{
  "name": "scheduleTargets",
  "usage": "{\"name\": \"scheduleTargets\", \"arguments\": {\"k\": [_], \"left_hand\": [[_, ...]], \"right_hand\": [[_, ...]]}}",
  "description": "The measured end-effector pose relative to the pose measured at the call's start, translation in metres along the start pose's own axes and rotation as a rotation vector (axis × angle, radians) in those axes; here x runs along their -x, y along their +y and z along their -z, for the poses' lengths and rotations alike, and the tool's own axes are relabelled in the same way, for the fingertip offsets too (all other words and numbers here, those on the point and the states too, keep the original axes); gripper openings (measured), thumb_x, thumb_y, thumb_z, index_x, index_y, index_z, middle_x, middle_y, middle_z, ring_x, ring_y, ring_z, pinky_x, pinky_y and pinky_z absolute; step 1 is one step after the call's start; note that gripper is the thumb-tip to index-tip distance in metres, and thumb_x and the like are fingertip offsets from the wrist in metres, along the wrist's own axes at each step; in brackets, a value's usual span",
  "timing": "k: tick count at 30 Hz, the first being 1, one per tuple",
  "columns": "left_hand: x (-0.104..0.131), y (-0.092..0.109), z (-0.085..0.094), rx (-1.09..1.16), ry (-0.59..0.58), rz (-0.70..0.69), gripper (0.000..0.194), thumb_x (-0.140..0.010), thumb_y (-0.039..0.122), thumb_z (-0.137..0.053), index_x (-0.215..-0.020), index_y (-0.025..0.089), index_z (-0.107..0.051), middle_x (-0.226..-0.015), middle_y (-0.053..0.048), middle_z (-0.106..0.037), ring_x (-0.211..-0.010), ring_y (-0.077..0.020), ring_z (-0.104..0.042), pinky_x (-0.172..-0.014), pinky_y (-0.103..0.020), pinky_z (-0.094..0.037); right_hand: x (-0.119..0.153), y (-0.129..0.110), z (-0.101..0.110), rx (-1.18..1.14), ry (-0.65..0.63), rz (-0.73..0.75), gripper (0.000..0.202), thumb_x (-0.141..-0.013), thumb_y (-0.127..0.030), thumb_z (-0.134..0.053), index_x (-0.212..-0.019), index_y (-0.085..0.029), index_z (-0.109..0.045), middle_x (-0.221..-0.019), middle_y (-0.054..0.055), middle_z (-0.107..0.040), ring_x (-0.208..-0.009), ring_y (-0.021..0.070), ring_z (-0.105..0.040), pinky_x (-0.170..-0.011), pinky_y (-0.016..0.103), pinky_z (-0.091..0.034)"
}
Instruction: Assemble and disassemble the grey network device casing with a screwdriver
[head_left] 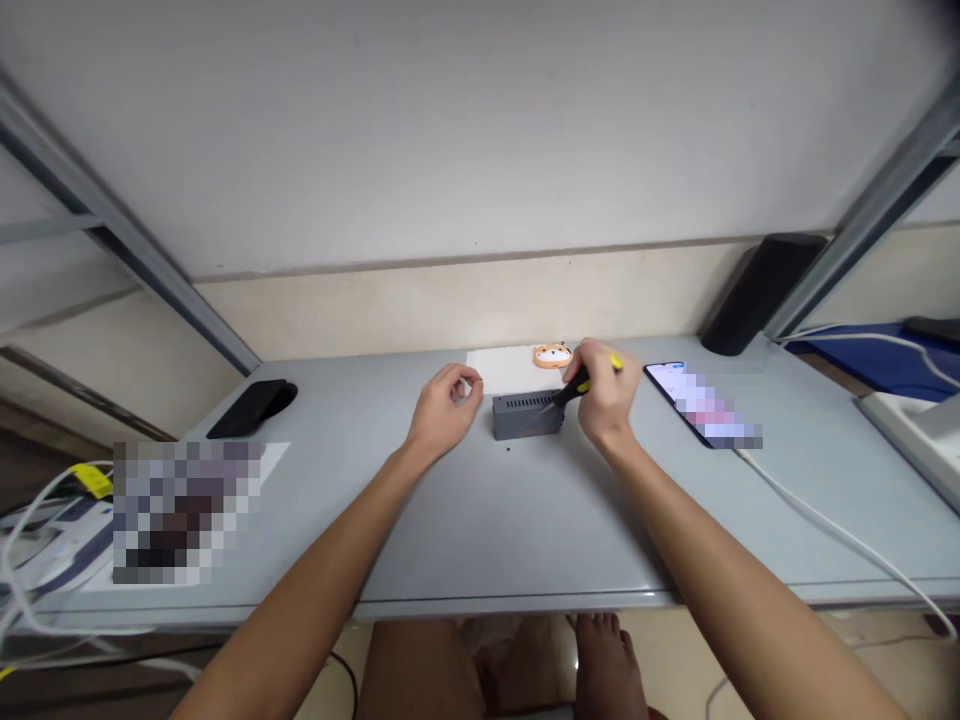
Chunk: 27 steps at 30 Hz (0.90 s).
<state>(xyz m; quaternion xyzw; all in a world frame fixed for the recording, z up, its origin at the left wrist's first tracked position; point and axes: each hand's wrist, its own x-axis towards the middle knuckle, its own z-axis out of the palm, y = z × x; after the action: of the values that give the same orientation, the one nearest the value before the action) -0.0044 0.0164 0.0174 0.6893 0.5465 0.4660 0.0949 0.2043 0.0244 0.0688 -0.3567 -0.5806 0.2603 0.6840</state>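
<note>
A small grey box is seen mid-bench. Just right of the box, a black-and-yellow screwdriver is clamped in the right hand, tip at its top. Left of the box, the left hand is loosely curled, holding nothing visible.

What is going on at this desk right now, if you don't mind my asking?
A person sits at a grey desk with a small grey box in front of them. The right hand holds a screwdriver with a black and yellow handle, its tip at the box's right end. The left hand is loosely curled just left of the box; whether it touches it is unclear. A phone lies to the right, on a cable.
</note>
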Motion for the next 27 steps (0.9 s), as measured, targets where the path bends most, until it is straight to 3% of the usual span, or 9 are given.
{"name": "scheduleTargets", "arguments": {"k": [4, 9, 19, 23, 27], "left_hand": [[-0.005, -0.019, 0.004, -0.195, -0.057, 0.037, 0.008, -0.092, 0.024, -0.063, -0.087, 0.023, -0.069, -0.091, -0.004, -0.072, -0.079, -0.021, -0.062, -0.078, -0.036, -0.054], [-0.006, -0.027, 0.009, -0.234, -0.069, 0.041, 0.01, -0.092, 0.026, -0.064, -0.087, 0.024, -0.072, -0.093, -0.006, -0.073, -0.086, -0.0251, -0.064, -0.083, -0.04, -0.055], [-0.004, -0.029, 0.004, -0.237, -0.083, 0.054, 0.014, -0.093, 0.027, -0.061, -0.088, 0.023, -0.073, -0.092, -0.006, -0.073, -0.081, -0.0223, -0.064, -0.082, -0.038, -0.056], [-0.015, -0.028, 0.004, -0.246, -0.112, 0.042, 0.013, -0.092, 0.026, -0.061, -0.086, 0.023, -0.072, -0.09, -0.006, -0.072, -0.08, -0.0226, -0.065, -0.083, -0.039, -0.057], [-0.034, -0.025, -0.003, -0.257, -0.157, 0.001, 0.011, -0.09, 0.027, -0.064, -0.086, 0.024, -0.073, -0.092, -0.006, -0.072, -0.093, -0.0263, -0.068, -0.088, -0.04, -0.057]], "right_hand": [[0.011, -0.003, -0.004, 0.104, -0.231, 0.105, 0.04, -0.082, -0.033, -0.044, -0.043, -0.025, -0.043, -0.045, 0.0, -0.047, -0.048, 0.0127, -0.042, -0.054, 0.031, -0.032], [0.017, 0.001, -0.009, 0.19, -0.337, 0.149, 0.042, -0.087, -0.035, -0.043, -0.047, -0.024, -0.035, -0.045, -0.002, -0.042, -0.046, 0.0109, -0.036, -0.053, 0.03, -0.028], [0.011, 0.002, -0.007, 0.09, -0.255, 0.056, 0.04, -0.086, -0.036, -0.042, -0.048, -0.025, -0.037, -0.046, -0.001, -0.045, -0.048, 0.0119, -0.04, -0.054, 0.03, -0.03], [0.013, 0.004, -0.008, 0.102, -0.297, 0.04, 0.039, -0.086, -0.036, -0.042, -0.049, -0.024, -0.038, -0.046, -0.002, -0.043, -0.048, 0.0117, -0.039, -0.054, 0.03, -0.029], [0.016, 0.004, -0.009, 0.148, -0.346, 0.069, 0.039, -0.087, -0.035, -0.043, -0.05, -0.023, -0.035, -0.046, -0.003, -0.04, -0.048, 0.0107, -0.034, -0.054, 0.03, -0.026]]}}
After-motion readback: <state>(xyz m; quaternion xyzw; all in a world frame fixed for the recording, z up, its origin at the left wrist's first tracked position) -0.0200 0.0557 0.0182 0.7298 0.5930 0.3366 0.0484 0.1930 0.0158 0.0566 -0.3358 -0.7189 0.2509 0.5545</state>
